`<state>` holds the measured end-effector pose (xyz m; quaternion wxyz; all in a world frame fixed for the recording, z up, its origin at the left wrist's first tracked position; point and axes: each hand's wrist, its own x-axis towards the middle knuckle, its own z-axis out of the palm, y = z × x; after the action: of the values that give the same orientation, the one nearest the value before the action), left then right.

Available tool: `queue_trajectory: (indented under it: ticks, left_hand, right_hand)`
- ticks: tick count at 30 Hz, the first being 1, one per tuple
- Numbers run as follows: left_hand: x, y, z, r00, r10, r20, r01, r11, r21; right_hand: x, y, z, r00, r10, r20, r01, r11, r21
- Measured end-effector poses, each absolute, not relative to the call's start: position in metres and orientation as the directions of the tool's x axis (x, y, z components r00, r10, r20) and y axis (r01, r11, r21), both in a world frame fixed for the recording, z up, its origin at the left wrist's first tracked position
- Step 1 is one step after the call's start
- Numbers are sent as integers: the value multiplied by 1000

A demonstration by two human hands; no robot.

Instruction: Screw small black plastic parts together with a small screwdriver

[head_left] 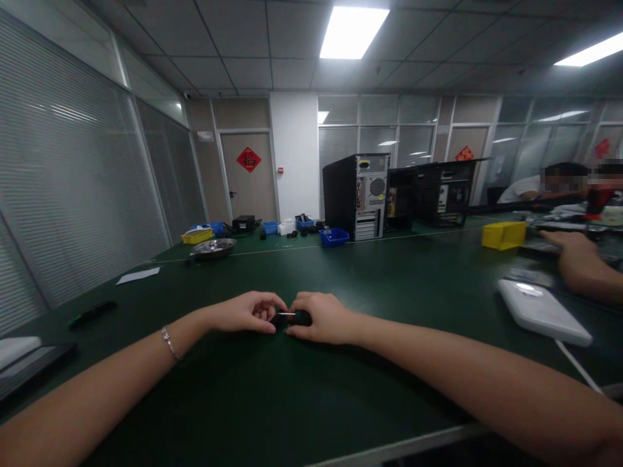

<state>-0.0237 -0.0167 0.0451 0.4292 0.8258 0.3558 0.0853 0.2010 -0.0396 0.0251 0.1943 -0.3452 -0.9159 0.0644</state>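
Observation:
My right hand (325, 318) is closed around the dark handle of a small screwdriver (302, 318), whose thin bright shaft points left. Facing it, my left hand (249, 312) has its fingers curled around a small dark piece (278, 319) at the shaft's tip. That piece is mostly covered by the fingers, and its kind cannot be made out. Both hands rest low over the green tabletop (233, 395), close together near the middle of the view.
Black computer cases (341, 198) stand at the back. A blue tray (334, 237), a yellow bin (503, 235) and a metal bowl (214, 248) are on the table. On the right lie a white device (542, 311) with a cable and another person's arm (586, 266).

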Motion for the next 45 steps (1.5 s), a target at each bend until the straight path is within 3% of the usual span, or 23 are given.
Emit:
queue_trajectory:
  ticks: [13,17,24,33,40,45]
  left_hand:
    - [-34,-4,32,729,678,-94,328,-225,917]
    - [-32,-4,29,706,705,-58,281,-205,938]
    - [-20,-8,19,665,745,57,197,-248,948]
    - [2,-28,15,546,779,308,177,-466,867]
    - [3,-25,12,510,779,365,98,-474,875]
    - [3,-27,13,497,786,368,120,-482,868]
  right_hand:
    - [195,-40,20,-666,676,317,608,737,-294]
    - [196,-38,16,-600,683,417,587,730,-350]
    - [197,-36,15,-472,668,575,530,737,-420]
    - [193,-36,16,-421,607,674,444,786,-431]
    - [198,-40,22,-373,527,764,385,837,-389]
    - [199,-40,21,-394,537,746,407,830,-382]
